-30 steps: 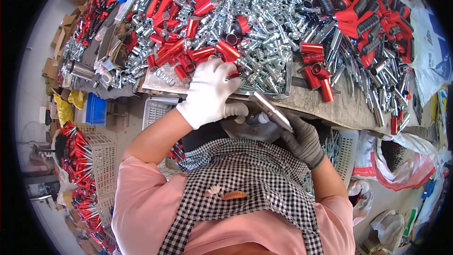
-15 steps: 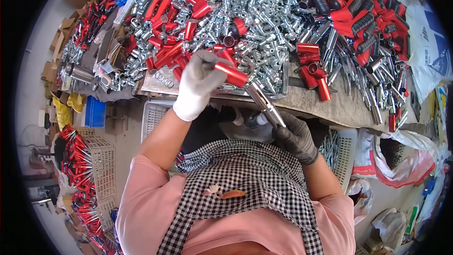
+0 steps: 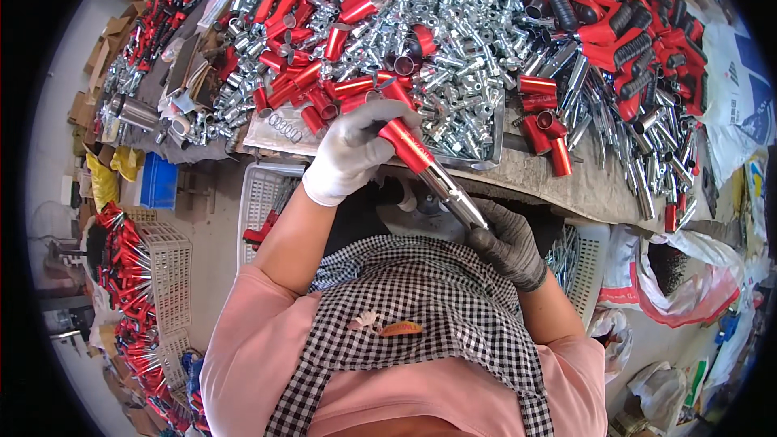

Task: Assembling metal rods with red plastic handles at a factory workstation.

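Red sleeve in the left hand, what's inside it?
The silver tube meets the lower end of the red sleeve; the sleeve's wall hides the inside, including any inserted tube.

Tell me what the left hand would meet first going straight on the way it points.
Apart from the red sleeve it holds, the left hand would probably meet the red tube lying just ahead, though depth is unclear.

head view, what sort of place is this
Probably an assembly workshop: silver metal fittings and red handles with black ribbed grips lie heaped, and the white-gloved left hand and grey-gloved right hand hold a red cylindrical sleeve and a silver metal tube.
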